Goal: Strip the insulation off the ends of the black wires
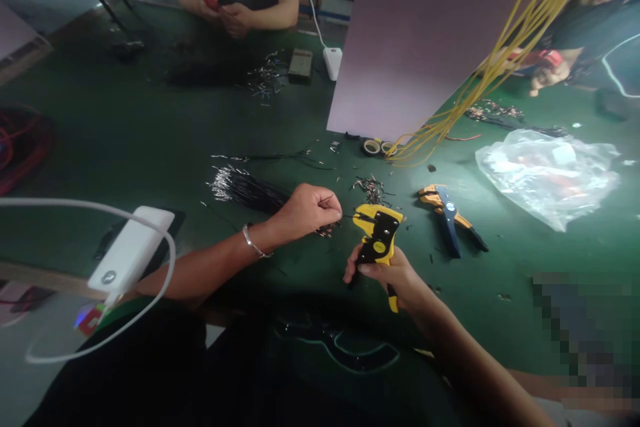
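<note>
My left hand (pixel 313 208), with a silver bracelet at the wrist, pinches a thin black wire (pixel 348 216). The wire's far end reaches the jaws of a yellow and black wire stripper (pixel 381 237). My right hand (pixel 383 268) is wrapped round the stripper's handles. A thick bundle of black wires (pixel 255 190) with bare silvery ends lies behind and partly under my left hand. Small dark and copper-coloured scraps (pixel 371 188) are heaped just beyond the stripper's head.
An orange and blue stripper (pixel 449 212) and a clear plastic bag (pixel 550 173) lie right. Yellow wires (pixel 480 97) hang beside a pale panel (pixel 405 40). Black tape rolls (pixel 371 147) stand below it. A white power bank (pixel 131 250) is left. People work across and right.
</note>
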Motion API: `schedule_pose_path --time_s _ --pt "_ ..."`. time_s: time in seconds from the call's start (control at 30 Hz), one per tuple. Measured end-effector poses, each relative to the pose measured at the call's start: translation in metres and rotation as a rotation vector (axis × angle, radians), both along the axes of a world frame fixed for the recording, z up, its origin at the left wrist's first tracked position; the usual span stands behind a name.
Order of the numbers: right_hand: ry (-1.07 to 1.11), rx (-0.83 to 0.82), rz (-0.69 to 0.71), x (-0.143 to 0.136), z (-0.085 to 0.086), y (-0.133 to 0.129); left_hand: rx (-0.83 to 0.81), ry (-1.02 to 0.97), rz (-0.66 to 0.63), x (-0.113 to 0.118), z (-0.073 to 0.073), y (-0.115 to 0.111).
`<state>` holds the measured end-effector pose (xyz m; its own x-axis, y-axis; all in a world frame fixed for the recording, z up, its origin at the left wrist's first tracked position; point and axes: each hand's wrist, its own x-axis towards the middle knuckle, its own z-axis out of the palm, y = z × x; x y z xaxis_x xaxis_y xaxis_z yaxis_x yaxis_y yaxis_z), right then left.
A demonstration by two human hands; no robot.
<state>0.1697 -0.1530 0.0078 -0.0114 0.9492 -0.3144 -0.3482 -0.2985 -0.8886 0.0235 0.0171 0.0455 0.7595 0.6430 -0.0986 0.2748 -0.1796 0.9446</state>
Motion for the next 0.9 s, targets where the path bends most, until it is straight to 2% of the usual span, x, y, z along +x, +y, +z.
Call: schedule_pose_path --time_s 0.3,0.9 --pt "0.03 0.018 0.088 0.0022 -0.0058 -0.0037 -0.043 0.008 -0.036 -0.0007 -0.002 0.0028" --pt "-0.017 -0.019 0.044 -0.0028 -0.0013 -0.0059 -0.034 0.027 -0.081 -0.0007 0.0001 0.0007"
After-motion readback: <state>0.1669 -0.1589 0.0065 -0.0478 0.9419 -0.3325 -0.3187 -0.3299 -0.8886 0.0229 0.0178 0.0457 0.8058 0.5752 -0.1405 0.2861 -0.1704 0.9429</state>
